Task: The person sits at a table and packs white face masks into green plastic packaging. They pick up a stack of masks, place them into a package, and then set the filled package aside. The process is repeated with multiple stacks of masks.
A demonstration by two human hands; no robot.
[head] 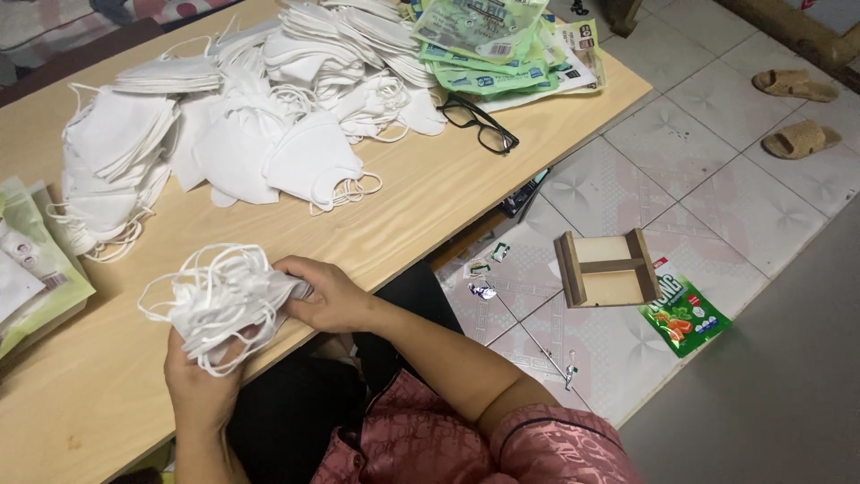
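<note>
The person sat at the near edge of a long wooden table and held a thick stack of white face masks just above that edge, its ear loops spilling out in a tangle. The left hand cupped the stack from underneath, fingers wrapped up around its lower side, closed firmly on it. The right hand pressed against the stack's right end, thumb and fingers pinched on the masks there, so both hands had hold of the same bundle. Farther back on the table, beyond the held stack, lay a big loose heap of white masks, some folded flat and some fanned in rows, stretching across most of the table's width. To the right of that heap, near the table's far right corner, a pile of green printed packets rested, and just in front of the packets sat a pair of black-rimmed glasses. At the table's left edge more green-and-white packets lay overlapping. On the tiled floor to the right of the table stood a small wooden stool turned upside down, with a green snack bag touching its lower right corner. Well beyond the stool, a pair of tan sandals lay apart from each other.
</note>
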